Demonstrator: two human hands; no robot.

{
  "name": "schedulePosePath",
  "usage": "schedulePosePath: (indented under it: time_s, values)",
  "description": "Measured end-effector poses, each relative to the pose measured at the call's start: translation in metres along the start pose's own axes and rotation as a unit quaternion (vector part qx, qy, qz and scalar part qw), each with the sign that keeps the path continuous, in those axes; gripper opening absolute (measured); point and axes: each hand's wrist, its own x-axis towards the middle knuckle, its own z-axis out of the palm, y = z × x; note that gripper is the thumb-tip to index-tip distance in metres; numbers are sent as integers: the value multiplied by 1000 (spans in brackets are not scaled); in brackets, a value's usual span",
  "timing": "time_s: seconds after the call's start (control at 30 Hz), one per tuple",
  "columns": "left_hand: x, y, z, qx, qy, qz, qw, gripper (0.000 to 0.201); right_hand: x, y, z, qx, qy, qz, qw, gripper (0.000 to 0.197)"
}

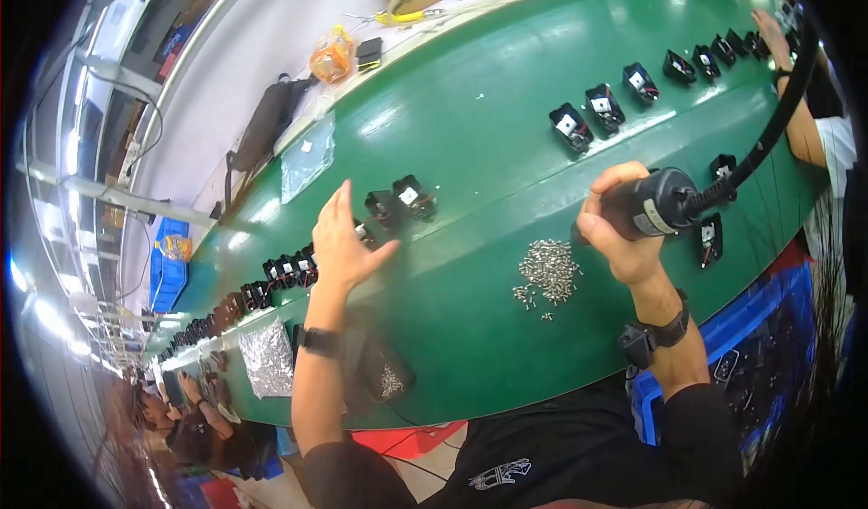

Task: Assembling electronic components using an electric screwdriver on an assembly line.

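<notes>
My left hand is held over the green bench with its fingers stretched out and nothing in it. Just past its fingertips are black plastic housings with white parts inside; the hand partly hides one. My right hand is wrapped round a black cylindrical electric screwdriver, whose thick black cable rises to the upper right. The tool's tip is hidden from view. A loose pile of small silver screws lies on the bench, left of my right hand.
Other black housings stand in rows at the far right and at the left. A silver foil bag and a tray of screws lie near the front edge. A co-worker's hand is at the far right; another person sits at the left.
</notes>
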Motion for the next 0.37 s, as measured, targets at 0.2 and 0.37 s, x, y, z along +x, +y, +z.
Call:
schedulePosePath:
  time_s: [0.2, 0.37]
  values:
    - [-17, -18, 0, 29, -59, -65, 996, 99, 3, 1, -3, 9, 11, -10, 1000, 33]
    - [-9, -26, -8, 55, -81, -24, 995, 94, 0, -1, -5, -25, -15, 11, 1000, 35]
